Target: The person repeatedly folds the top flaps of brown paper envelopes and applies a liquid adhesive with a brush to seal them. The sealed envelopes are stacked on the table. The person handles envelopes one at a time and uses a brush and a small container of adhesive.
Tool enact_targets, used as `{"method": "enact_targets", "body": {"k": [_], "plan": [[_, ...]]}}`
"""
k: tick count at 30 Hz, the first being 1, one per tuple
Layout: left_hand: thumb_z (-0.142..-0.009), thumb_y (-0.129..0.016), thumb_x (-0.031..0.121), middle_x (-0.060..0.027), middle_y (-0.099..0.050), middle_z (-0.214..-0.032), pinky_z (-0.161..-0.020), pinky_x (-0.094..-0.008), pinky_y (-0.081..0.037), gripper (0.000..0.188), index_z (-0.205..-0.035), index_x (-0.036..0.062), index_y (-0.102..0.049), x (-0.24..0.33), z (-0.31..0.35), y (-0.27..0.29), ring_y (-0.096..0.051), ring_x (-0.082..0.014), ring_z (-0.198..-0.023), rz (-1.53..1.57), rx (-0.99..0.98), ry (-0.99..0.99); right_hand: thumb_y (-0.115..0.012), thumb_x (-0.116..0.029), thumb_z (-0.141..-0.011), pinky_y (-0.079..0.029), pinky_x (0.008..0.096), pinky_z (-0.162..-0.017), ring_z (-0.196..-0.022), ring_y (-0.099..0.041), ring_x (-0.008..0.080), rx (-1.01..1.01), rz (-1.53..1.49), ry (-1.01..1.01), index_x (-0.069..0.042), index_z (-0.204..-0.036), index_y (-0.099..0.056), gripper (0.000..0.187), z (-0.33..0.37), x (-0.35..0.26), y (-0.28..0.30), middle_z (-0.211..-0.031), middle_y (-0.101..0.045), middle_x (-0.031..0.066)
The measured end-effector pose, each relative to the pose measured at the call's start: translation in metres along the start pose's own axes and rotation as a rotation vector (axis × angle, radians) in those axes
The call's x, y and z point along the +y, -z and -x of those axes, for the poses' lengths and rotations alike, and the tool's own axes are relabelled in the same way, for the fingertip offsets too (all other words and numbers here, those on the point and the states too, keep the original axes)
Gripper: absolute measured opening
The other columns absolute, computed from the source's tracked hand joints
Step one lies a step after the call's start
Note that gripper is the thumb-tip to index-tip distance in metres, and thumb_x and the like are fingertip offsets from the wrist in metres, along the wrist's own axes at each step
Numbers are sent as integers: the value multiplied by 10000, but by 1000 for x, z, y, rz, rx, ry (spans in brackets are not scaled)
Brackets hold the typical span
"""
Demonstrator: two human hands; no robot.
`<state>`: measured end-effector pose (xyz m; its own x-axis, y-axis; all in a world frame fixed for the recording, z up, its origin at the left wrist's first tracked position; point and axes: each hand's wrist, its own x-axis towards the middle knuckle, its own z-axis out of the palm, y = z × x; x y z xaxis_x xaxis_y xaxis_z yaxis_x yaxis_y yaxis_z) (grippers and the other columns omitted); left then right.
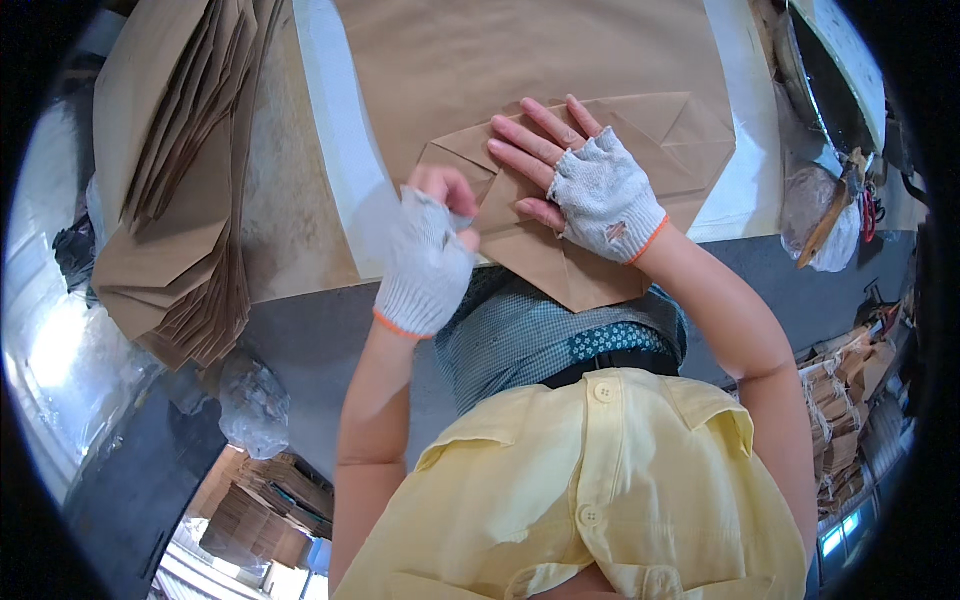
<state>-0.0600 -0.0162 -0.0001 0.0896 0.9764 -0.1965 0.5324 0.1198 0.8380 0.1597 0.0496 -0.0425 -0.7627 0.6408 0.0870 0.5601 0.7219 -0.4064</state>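
A brown paper bag (pixel 575 265) lies in front of me, its end folded into creased triangular flaps, with one corner hanging past the table's near edge. My right hand (pixel 590 180), in a white fingerless glove with an orange cuff and a small hole, presses flat on the folds with its fingers stretched out. Just left of it, my left hand (pixel 430 240) in a matching glove has its fingers curled in, slightly blurred, by the bag's left corner. Whether anything is between those fingers is hidden. More flat brown paper (pixel 530 50) stretches beyond the folded end.
A thick stack of folded brown paper bags (pixel 185 250) overhangs the table (pixel 300 190) on the left. White strips (pixel 340 110) flank the work. At the right edge hang clear plastic bags (pixel 810 205) and a wooden-handled tool (pixel 825 230). Bundled brown paper (pixel 850 400) stands lower right.
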Motion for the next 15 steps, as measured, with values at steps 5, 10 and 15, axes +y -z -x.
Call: {"method": "enact_targets", "body": {"k": [5, 10, 15], "plan": [[-748, -530, -45, -94, -533, -869, -694, -313, -464, 185, -923, 15, -542, -1, 17, -1, -561, -206, -756, -176, -16, 55, -574, -483, -892, -194, 463, -1205, -1458, -299, 272, 33, 71, -60, -123, -1480, -419, 706, 1, -1, -1, -1551, -383, 52], [-800, -703, 151, -179, -446, -1459, -1076, -447, -378, 698, -1436, 37, -441, 35, -16, -62, -512, -337, -1265, -365, 113, -442, -579, -473, -883, -202, 468, -1198, -1456, -298, 292, 85, 13, -107, -107, -1482, -417, 721, 6, 3, 2, -1554, -369, 92], [-813, -704, 216, -186, -275, -1591, -1191, -507, -195, 860, -1531, 23, -273, -14, -6, -26, -266, -377, -1466, -646, 44, -186, -607, -376, -879, -214, 483, -1189, -1455, -299, 318, 121, 210, -500, -125, -1496, -397, 699, 80, 48, 36, -1549, -372, 121]]}}
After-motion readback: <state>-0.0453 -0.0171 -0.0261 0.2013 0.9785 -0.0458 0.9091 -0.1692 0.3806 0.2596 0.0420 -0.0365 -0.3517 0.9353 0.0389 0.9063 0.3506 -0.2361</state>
